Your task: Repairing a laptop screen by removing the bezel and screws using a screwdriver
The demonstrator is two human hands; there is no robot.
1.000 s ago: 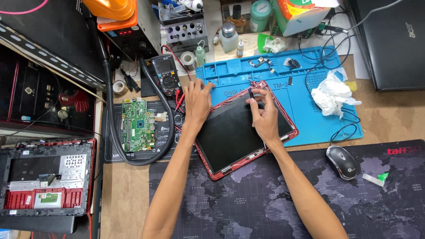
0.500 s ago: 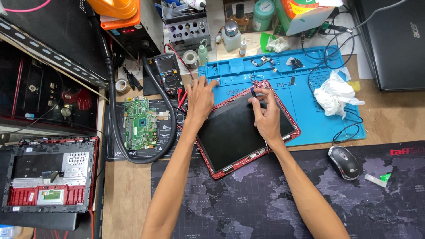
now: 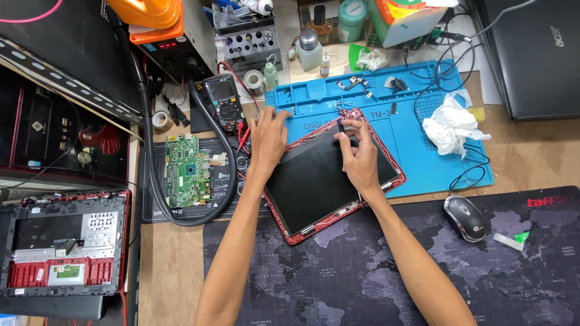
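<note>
Red-framed screen panel (image 3: pixel 329 181) tilted at frame centre, left hand (image 3: pixel 267 136) spread flat, open, on its upper-left corner, right hand (image 3: pixel 360 158) pinching a small dark tool (image 3: pixel 340 126) at its top edge, both forearms stretched upward from the bottom of the frame.

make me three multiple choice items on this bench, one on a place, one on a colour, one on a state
1. Where does the green circuit board lie?
A. left of the left hand
B. on the blue mat
C. under the mouse
2. What colour is the frame of the screen panel?
A. white
B. red
C. yellow
3. What is the right hand doing?
A. resting on the mouse
B. lifted off everything
C. pinching a small dark tool at the panel's top edge

A: board sits left of that hand. B: red rim shows. C: fingers grip the tool there.
</note>
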